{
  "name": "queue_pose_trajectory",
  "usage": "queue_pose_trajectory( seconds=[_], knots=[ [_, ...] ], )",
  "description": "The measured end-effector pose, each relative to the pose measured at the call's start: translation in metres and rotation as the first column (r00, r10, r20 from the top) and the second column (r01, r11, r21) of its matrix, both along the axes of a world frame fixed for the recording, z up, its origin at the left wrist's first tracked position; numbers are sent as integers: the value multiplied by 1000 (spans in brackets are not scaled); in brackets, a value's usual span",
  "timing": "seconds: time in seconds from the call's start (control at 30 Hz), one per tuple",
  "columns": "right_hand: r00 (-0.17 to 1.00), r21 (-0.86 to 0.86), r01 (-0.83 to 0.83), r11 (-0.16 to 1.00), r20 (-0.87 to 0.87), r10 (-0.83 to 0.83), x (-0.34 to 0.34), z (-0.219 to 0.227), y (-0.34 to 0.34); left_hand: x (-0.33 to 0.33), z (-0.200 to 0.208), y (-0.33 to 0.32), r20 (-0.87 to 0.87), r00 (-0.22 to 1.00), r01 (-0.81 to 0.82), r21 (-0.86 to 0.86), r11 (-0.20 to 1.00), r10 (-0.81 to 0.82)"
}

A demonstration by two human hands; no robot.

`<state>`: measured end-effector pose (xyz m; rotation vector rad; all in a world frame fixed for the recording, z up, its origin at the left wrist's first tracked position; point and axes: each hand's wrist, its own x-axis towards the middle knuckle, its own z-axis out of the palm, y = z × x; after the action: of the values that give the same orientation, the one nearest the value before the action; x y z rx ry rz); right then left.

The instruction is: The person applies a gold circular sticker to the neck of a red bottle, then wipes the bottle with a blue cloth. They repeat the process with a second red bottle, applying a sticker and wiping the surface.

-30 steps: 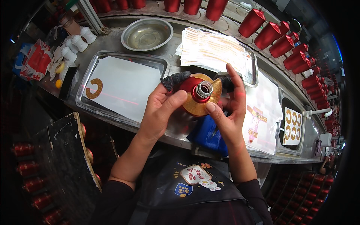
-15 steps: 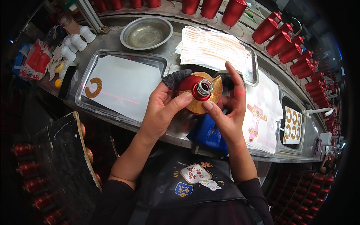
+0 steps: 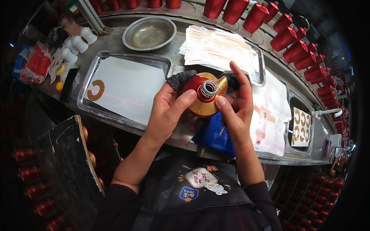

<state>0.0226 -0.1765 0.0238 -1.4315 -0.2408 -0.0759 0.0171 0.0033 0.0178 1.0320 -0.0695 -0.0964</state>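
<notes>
Between my hands is a red bottle (image 3: pixel 192 85), its uncapped silver threaded neck tilted toward me. A gold curved decal (image 3: pixel 203 107) wraps the shoulder round the neck, with one end lifted at the right. My left hand (image 3: pixel 168 106) grips the bottle's left side, thumb near the neck and a dark cover on a fingertip. On the other side, my right hand (image 3: pixel 239 109) presses its thumb at the decal's right edge. Its index finger points up, and the other fingers are partly hidden behind the bottle.
A steel tray (image 3: pixel 82 96) at left holds a white sheet with one gold C-shaped decal (image 3: pixel 95 91). Behind are a metal basin (image 3: pixel 149 34) and stacked decal sheets (image 3: pixel 216 48). Red bottles (image 3: pixel 256 18) line a conveyor. A blue cloth (image 3: pixel 216 136) hangs at the counter edge.
My right thumb has shifted slightly up and right along the decal, and the bottle has tilted a little. The bottles on the conveyor have moved along to the right.
</notes>
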Motion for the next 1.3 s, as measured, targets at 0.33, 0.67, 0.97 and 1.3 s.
queue_pose_trajectory(
  seconds=[0.33,0.67,0.97,1.3],
  knots=[
    [999,-21,-6,1000,35,7,-1,-1,1,-2,-2,2,19,999,49,32,998,-49],
    [1000,-7,-19,1000,8,19,1,0,-3,-3,-4,0,66,995,63,100,993,-70],
    [998,14,-46,999,-45,46,5,-2,-5,-4,-4,-3,32,998,51,134,990,-56],
    [993,96,-84,992,-69,91,6,8,-3,-5,-12,-4,73,997,33,62,998,-37]
  ],
)
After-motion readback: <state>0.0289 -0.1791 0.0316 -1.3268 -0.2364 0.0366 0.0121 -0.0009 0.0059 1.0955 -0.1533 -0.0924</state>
